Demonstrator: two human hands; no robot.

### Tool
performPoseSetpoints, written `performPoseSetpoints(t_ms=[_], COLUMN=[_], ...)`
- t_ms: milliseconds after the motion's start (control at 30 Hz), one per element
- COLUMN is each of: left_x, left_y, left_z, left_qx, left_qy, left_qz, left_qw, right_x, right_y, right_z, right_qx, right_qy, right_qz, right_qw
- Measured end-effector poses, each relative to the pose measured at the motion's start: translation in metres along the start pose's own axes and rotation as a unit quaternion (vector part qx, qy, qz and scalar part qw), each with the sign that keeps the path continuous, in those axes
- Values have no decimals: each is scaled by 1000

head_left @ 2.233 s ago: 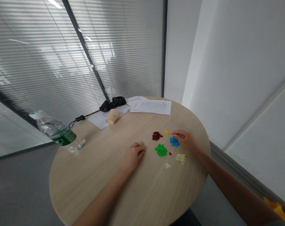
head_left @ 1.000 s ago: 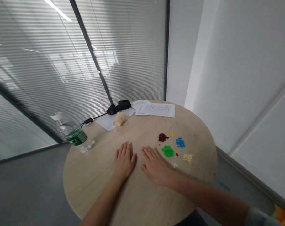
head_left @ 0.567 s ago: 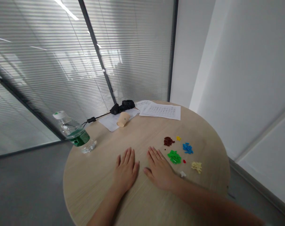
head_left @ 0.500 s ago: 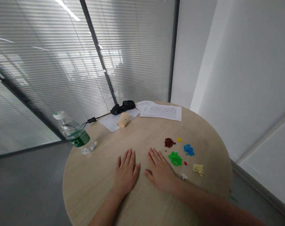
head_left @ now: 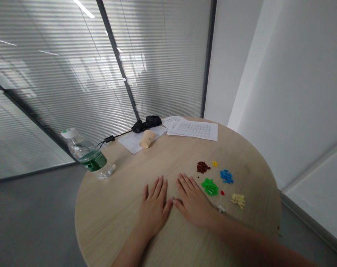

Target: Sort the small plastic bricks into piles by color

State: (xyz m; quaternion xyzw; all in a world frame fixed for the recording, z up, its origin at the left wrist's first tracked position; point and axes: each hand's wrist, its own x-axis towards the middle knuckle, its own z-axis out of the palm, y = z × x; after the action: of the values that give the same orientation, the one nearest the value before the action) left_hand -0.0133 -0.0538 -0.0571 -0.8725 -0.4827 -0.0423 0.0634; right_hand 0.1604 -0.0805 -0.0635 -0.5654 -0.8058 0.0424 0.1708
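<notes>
Both palms lie flat on a round wooden table (head_left: 115,218), holding nothing. My left hand (head_left: 154,207) has its fingers stretched forward and its thumb out toward the other thumb. My right hand (head_left: 193,202) rests beside a pile of small green pieces (head_left: 210,187). Around that pile are dark red pieces (head_left: 203,167), a few yellow pieces (head_left: 215,163), blue pieces (head_left: 226,176), a red piece (head_left: 222,193) and cream pieces (head_left: 238,200). Small white pieces (head_left: 221,209) lie close to my right wrist.
A clear bottle with a green label (head_left: 94,160) stands at the table's left edge. Farther back, a paper cup (head_left: 147,139) lies on its side on paper, near a folded black item (head_left: 146,124) with a cord. Printed sheets (head_left: 196,129) lie at the back edge.
My left hand has slid right, bringing its thumb up to my right thumb. My right hand stays flat in about the same place. The view has shifted slightly.
</notes>
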Motion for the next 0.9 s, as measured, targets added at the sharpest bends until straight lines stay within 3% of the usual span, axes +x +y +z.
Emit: performPoseSetpoints(t_ms=[300, 900], left_x=[0, 1], left_y=[-1, 4], left_z=[6, -1], left_qx=[9, 0], left_qy=[30, 2], left_qz=[5, -11], left_qw=[1000, 1000], right_x=[2, 2], right_y=[2, 1], right_z=[3, 2], right_qx=[-17, -10], right_qy=[-4, 0], right_qz=[-3, 3], right_qw=[1000, 1000])
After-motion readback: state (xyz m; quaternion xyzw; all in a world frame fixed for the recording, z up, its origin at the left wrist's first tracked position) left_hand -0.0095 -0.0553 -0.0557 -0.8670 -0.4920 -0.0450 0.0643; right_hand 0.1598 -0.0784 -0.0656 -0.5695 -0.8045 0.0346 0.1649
